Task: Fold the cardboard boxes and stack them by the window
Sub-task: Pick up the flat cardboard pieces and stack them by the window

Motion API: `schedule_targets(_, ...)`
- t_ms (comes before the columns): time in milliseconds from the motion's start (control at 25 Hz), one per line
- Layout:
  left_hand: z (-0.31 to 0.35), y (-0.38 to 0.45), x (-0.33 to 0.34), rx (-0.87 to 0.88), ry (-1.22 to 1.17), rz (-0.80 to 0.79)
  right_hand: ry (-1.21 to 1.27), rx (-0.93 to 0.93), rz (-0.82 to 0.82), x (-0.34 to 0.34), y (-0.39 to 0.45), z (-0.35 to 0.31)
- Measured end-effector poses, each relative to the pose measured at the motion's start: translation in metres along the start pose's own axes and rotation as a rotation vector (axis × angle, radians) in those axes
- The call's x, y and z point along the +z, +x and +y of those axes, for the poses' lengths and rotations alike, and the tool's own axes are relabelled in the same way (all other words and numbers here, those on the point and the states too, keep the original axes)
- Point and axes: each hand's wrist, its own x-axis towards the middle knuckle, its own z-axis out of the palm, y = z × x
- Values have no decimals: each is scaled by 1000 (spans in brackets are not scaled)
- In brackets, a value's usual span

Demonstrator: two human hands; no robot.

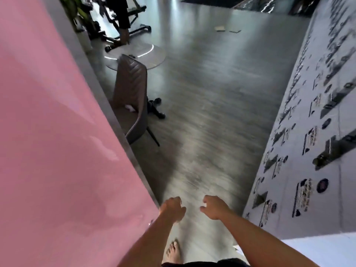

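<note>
Fingers (178,201) of the left hand (172,208) were loosely curled and those of the right hand (215,207) half spread; neither held anything. Both hovered over the grey floor (212,112), just apart. Two flat cardboard pieces (227,29) lay at the floor's far end, well beyond the brown chair (131,97) beside the pink panel (48,132).

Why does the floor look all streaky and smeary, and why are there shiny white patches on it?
Head view: the camera is moving, so the grey floor and the printed white panel smear into streaks; the bright patches are glare off the glossy floor; the wide lens tilts the pink wall; both hands stay fairly sharp.
</note>
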Motion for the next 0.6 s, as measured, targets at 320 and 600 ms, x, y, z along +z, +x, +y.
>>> schedule_targets(320,52,131,-91,116,120,-33,127,49,-6,-88,112,2)
schedule_targets(600,120,259,-194,12,77,-21,81,-77,-31,-232,238,12)
